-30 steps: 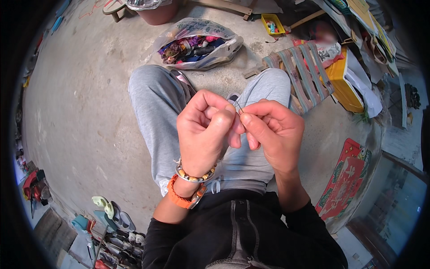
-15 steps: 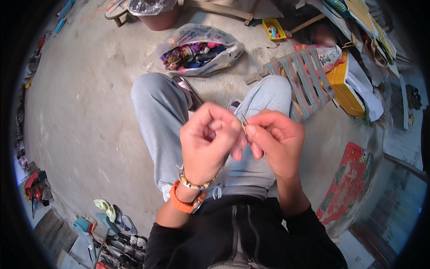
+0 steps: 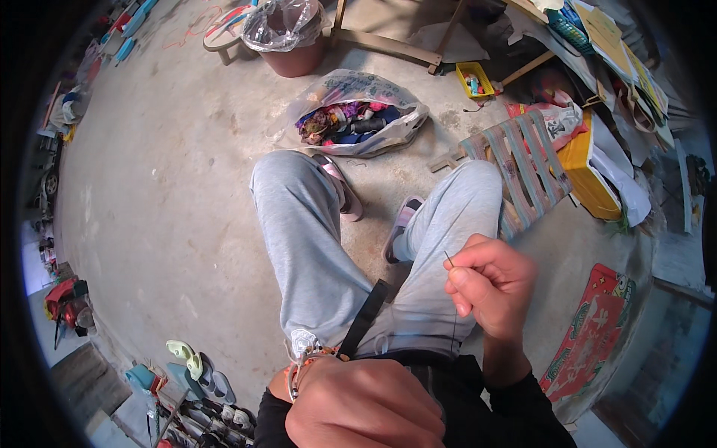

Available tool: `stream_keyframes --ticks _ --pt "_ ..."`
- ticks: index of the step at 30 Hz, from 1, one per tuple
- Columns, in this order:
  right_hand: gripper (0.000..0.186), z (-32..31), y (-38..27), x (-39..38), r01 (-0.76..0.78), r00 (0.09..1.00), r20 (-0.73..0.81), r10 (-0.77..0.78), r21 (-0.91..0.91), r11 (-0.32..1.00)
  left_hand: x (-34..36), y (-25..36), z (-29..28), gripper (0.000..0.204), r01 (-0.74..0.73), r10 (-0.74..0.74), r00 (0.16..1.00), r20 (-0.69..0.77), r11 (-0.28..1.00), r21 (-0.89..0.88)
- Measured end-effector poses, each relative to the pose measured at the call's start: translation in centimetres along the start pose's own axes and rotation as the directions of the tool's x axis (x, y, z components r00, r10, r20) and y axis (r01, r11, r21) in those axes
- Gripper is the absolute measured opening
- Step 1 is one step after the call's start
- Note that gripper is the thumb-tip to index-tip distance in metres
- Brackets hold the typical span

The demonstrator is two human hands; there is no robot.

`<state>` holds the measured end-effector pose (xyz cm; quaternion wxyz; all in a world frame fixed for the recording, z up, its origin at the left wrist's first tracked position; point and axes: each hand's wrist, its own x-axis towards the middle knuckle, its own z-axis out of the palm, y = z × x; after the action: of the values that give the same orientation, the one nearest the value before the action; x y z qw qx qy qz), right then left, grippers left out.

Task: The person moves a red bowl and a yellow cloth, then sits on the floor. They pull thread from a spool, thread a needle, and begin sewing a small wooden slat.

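Observation:
In my right hand (image 3: 493, 287), thumb and fingers pinch a thin dark needle (image 3: 448, 258), its tip pointing up and left. A fine dark thread (image 3: 455, 328) hangs below the hand, in front of my grey trousers (image 3: 302, 231). My left hand (image 3: 366, 403) is close up at the bottom, its knuckles bent and its fingers curled under. What it holds, if anything, is hidden. Beaded bracelets ring the left wrist, and a black strip (image 3: 364, 317) sticks up beside it.
Ahead lies an open plastic bag (image 3: 362, 112) of colourful cloth. Behind it stands a lined bucket (image 3: 295, 60). At right are a strap-woven seat (image 3: 519, 168), a yellow box (image 3: 590, 172) and a red mat (image 3: 590, 328). A yellow tray (image 3: 474, 80) sits farther back; shoes (image 3: 202, 373) stand lower left.
My hands have parted. The left came down and back, close to the view; the right moved slightly right and down, with the needle in its pinch. The view has shifted too.

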<state>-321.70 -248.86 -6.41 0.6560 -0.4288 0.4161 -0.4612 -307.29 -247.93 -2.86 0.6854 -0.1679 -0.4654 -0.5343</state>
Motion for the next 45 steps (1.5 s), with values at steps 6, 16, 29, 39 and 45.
stream_keyframes --ticks 6,16,29,39,45 --pt "0.006 0.3 -0.1 -0.4 0.025 1.000 0.007 -0.025 -0.005 1.000 0.1 0.9 0.0 0.021 0.084 -0.083 0.996 0.012 0.996 -0.021" --pt "0.013 1.8 -2.2 -0.6 0.291 0.831 0.167 -0.531 0.683 0.670 -4.2 4.2 -1.4 0.016 0.474 -0.307 0.838 -0.451 0.820 0.322" --pt "0.008 4.8 -2.7 -1.3 0.001 0.722 0.424 -0.547 0.789 0.614 -5.1 3.3 -2.0 0.016 0.440 -0.288 0.806 -0.518 0.876 0.197" --pt "0.005 5.1 -2.7 0.3 0.355 0.705 0.527 -0.474 0.315 0.880 -5.9 4.4 -2.2 0.006 0.540 -0.372 0.707 -0.601 0.833 0.119" --pt "0.004 1.5 -4.9 -1.5 0.721 0.691 0.137 -0.710 -0.075 0.688 -3.9 2.7 -2.2 0.002 0.600 -0.432 0.575 -0.695 0.800 -0.001"
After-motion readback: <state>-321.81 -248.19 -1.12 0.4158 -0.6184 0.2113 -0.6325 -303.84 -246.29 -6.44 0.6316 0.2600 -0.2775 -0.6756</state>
